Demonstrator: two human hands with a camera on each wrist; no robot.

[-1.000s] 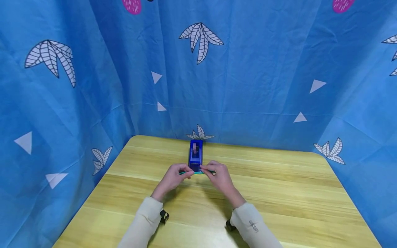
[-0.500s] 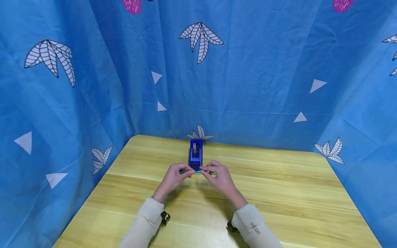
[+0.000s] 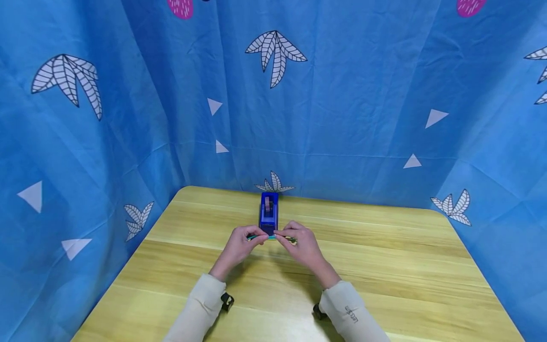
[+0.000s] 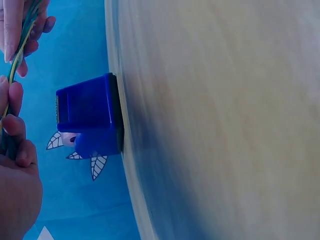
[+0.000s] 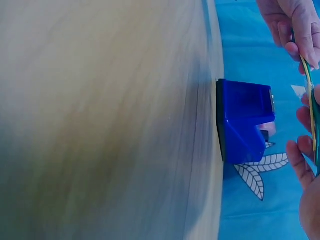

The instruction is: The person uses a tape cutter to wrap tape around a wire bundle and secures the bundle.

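Both hands are raised close together over the table, just in front of a blue tape dispenser (image 3: 268,219). Between them runs a slim bundle of green and yellow strands (image 4: 18,56), like thin wires, roughly level in the head view. My left hand (image 3: 240,245) pinches its left part between thumb and fingers. Thumb and forefinger of my right hand (image 3: 301,243) pinch it a short way to the right. Only a short stretch shows between the fingertips; in the right wrist view the strands (image 5: 311,95) pass along the fingers, which hide part of them.
The dispenser carries a pinkish roll of tape (image 3: 268,204) and stands upright near the far edge of the wooden table (image 3: 384,266). A blue patterned curtain (image 3: 354,104) hangs behind the table and along its sides. Dark straps circle both wrists under pale sleeves.
Both hands stay almost in place, still pinching the strands. My right fingertips have shifted very slightly to the left, closer to the left ones. The dispenser stands as before.
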